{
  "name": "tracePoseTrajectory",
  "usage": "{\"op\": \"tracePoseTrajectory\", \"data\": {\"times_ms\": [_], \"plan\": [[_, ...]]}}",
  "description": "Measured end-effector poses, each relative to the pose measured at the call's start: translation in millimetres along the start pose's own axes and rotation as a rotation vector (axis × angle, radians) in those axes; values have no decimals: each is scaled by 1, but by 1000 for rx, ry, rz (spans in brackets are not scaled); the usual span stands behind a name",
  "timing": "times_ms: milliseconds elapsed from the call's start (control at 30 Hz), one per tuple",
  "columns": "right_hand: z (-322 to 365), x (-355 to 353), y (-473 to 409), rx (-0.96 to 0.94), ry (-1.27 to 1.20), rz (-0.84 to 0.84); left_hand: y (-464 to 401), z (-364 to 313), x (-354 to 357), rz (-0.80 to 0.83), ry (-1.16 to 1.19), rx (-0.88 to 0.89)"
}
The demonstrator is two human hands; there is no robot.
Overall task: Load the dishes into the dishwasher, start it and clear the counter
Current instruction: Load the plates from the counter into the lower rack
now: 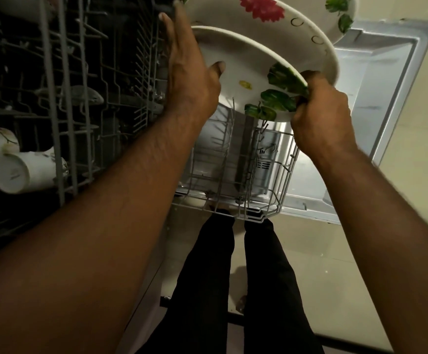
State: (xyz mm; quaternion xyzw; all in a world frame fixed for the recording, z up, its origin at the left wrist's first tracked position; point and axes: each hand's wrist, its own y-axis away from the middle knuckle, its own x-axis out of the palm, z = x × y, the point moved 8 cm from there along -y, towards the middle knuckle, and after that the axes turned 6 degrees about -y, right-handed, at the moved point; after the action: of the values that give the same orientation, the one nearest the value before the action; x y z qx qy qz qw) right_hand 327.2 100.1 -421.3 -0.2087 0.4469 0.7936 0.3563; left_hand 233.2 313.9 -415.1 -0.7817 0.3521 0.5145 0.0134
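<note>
Over the lower rack (235, 172), the right hand (320, 116) clenches the near plate (243, 72) by its leafy rim, while the left hand (190, 70) lies flat-fingered along its other edge with the thumb on its face, probably steadying it on edge for the tines. Behind stand a second plate (279, 29), then a third (345, 16); cups (21, 172) lie in the upper rack (62, 98) at left. No writing is legible.

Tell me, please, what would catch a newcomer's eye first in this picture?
Top centre, a round white plate with green leaf prints is held over the white wire lower rack, the right hand pinching its rim and the left hand flat against it. A red-flowered white plate stands behind; white mugs lie far left.
</note>
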Motion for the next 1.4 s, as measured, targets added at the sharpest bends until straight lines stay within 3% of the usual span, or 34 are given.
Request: {"op": "tracePoseTrajectory", "data": {"times_ms": [133,267,500,667,867,1000,1200,1400], "plan": [[-5,-11,17,37,58,-39,38,-9,2,-22,38,-73],[-3,-15,59,40,168,74,107,-36,9,160,-20,-26],[47,-31,157,-158,257,251,219,-55,-18,497,-173,49],[89,-52,220,-275,342,342,265,-70,-86,516,-194,64],[150,-86,290,-501,429,357,305,-92,-178,424,-240,177],[187,-84,323,-703,443,387,328,-88,-227,257,-223,194],[238,-80,370,-885,475,400,360,-61,-280,12,-220,127],[269,-51,417,-1038,536,470,392,-20,-322,-71,-140,4]]}}
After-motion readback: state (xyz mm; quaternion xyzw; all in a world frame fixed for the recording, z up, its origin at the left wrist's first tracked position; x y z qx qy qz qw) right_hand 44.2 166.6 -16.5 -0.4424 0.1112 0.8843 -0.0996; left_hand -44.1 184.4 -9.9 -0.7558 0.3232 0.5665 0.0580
